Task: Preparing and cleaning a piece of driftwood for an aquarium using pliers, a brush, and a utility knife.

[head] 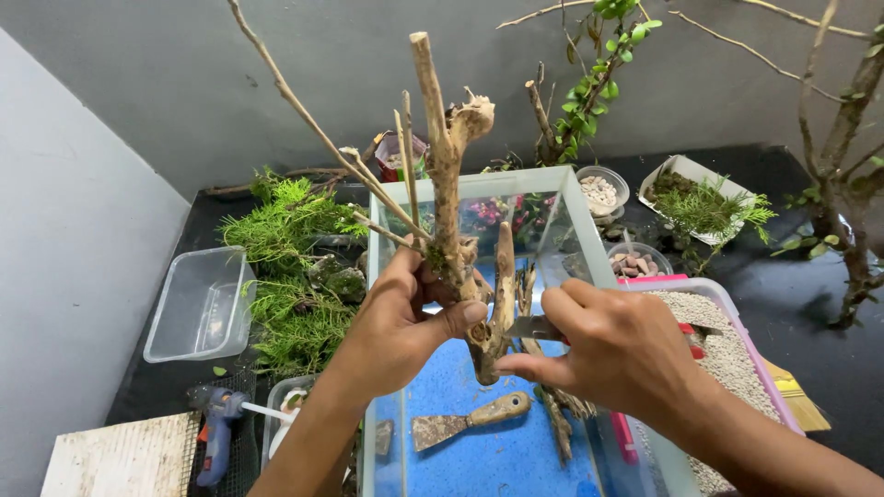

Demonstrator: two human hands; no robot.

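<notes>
Left hand (396,317) closed around the lower trunk of a forked piece of driftwood (447,175), thumb pressed across the front, holding it upright above a glass tank (589,244). Right hand (617,345) closed on a metal cutting tool (532,326) whose blade meets the base of the driftwood just beside the left thumb; whether the blade bites into the wood or only rests on it cannot be told. To work this joint well, it seems wise to keep the left thumb clear of the blade's line, brace the trunk firmly so that the thin upper twigs do not whip, and apply short, controlled pressure away from the holding hand. Directly beneath both hands, on the tank's blue floor, lie a putty knife (470,421) with a wooden handle and a second dark stick (552,414). Just right of the right hand stands a pink-rimmed tray of pale gravel (737,364). Left of the left hand are clumps of green moss-like plants (290,276), an empty clear plastic tub (198,304), and, nearer the wearer, a blue glue gun (216,428). Beyond the tank, small bowls of pebbles (600,193) sit on the dark counter (792,313).
</notes>
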